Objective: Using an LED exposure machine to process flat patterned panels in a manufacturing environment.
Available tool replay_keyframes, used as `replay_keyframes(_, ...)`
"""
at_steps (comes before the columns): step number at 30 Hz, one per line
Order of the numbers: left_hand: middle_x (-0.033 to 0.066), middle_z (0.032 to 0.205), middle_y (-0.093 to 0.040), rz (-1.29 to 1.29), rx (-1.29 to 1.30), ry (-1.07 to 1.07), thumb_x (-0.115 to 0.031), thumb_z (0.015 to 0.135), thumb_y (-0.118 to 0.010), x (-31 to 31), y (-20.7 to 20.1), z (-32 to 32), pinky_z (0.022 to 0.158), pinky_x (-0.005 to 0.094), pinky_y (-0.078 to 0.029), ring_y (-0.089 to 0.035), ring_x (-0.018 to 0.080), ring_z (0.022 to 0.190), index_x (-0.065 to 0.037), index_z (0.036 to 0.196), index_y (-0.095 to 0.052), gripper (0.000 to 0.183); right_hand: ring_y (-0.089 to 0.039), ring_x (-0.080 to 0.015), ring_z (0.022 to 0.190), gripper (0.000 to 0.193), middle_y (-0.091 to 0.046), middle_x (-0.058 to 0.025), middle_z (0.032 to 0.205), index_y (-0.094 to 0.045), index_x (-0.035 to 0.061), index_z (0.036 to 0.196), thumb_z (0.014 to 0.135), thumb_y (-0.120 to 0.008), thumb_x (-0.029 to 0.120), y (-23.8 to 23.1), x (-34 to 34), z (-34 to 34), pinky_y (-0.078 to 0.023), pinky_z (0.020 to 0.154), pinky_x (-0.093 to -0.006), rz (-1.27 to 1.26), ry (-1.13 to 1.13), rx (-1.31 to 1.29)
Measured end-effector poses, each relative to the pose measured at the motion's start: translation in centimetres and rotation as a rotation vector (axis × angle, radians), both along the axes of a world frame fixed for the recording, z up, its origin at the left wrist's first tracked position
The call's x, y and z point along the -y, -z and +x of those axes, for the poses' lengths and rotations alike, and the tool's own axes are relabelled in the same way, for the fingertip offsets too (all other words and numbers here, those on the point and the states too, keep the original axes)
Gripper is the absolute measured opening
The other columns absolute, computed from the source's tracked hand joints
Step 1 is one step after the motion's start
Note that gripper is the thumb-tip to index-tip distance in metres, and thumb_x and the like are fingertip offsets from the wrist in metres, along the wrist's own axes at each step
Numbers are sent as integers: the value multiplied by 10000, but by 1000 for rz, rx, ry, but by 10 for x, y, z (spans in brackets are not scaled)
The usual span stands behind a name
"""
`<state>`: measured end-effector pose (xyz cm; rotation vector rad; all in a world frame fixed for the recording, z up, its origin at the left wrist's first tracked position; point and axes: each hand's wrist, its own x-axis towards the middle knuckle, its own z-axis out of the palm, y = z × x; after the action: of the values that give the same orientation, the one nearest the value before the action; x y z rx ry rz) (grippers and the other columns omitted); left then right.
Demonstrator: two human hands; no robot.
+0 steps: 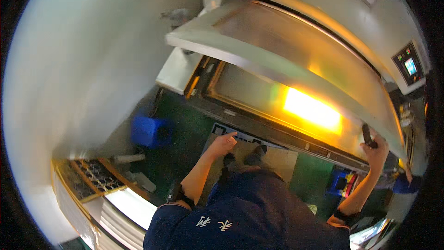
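My right hand (pixel 377 150) is closed round a black handle (pixel 367 135) at the near right corner of a large pale lid frame (pixel 249 60). The lid is raised at a slant over a wide machine bed (pixel 245 88). Between lid and bed, a bright yellow-white light (pixel 312 109) glows on the right. My left hand (pixel 222 145) hovers in front of the machine's dark front edge (pixel 259 129), touching nothing I can see. Its fingers are loosely bent and apart, and nothing shows in them.
A control panel (pixel 409 66) with a lit screen is at the far right. A white side shelf (pixel 180 69) adjoins the machine's left. A blue bin (pixel 150 130) stands on the green floor. A rack (pixel 95 180) is at lower left. Another person's hand (pixel 408 176) shows at the right.
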<state>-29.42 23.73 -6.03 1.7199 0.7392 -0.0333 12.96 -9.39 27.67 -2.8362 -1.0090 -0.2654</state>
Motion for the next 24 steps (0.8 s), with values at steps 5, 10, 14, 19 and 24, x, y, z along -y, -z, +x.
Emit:
replay_keyframes(5, 89, 956, -665, 135, 399, -284, -232, 942, -597, -40, -24, 101, 803, 318, -467, -609, 162, 923, -1, 1310, -553, 437, -561, -261, 626, 548, -585, -44, 700, -663, 89, 851, 576, -846, 526, -28, -20, 33, -465, 625, -406, 242, -373, 488)
replay_keyframes(10, 280, 1507, -243, 608, 132, -423, -536, 865, -622, -126, -4, 225, 1134, 507, -213, -210, 405, 1409, 0, 1447, -360, 834, -653, -300, 830, 650, -689, -101, 906, -675, 54, 949, 684, -769, 640, -61, -35, 83, -521, 786, -435, 385, -640, 1047)
replay_keyframes(14, 293, 1578, -14, 552, -352, -641, -775, 702, -619, -165, -6, 301, 1142, 628, -65, 22, 438, 1470, -29, 1535, -142, 1215, -659, -329, 921, 706, -683, -167, 1056, -657, 18, 1040, 686, -783, 616, -98, -56, 92, -529, 860, -469, 331, -681, 1122)
replay_keyframes(19, 247, 1595, 18, 691, -690, -417, -780, 629, -682, -154, -22, 344, 1059, 758, -16, 32, 406, 1480, -57, 1544, 10, 1355, -552, -357, 1139, 795, -564, -224, 1255, -519, 18, 1268, 712, -790, 517, -1, -107, 136, -423, 966, -501, 814, -419, 1156)
replay_keyframes(24, 214, 1600, -28, 611, -726, -373, -722, 603, -759, -176, -38, 329, 1077, 743, -104, -61, 363, 1482, -63, 1538, 47, 1399, -363, -412, 1350, 694, -342, -235, 1474, -369, 36, 1417, 862, -694, 299, 158, -126, 167, -253, 1119, -561, 499, -525, 187)
